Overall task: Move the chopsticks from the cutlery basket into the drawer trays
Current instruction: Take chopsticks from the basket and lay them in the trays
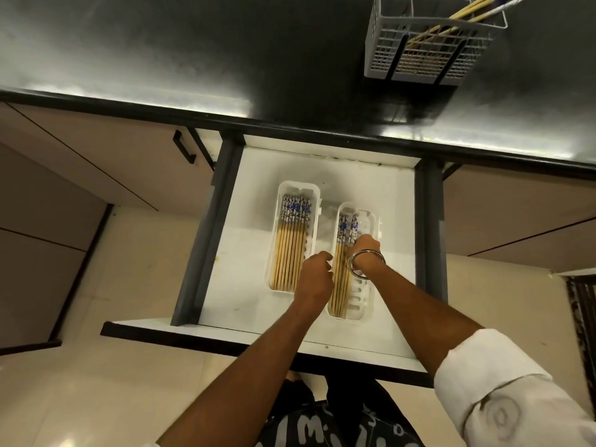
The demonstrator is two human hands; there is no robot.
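An open white drawer holds two white trays. The left tray is filled with several wooden chopsticks with blue-patterned tops. In the right tray lie several more chopsticks along its left side. My right hand, with a metal bangle on the wrist, reaches down into the right tray with its fingers on those chopsticks. My left hand is curled at the left rim of the same tray, touching the chopsticks. A grey cutlery basket on the counter holds a few chopsticks.
The black countertop runs across the top of the view, its edge just above the drawer. Beige cabinet fronts flank the drawer, with a black handle at left. The drawer front juts toward me over a tiled floor.
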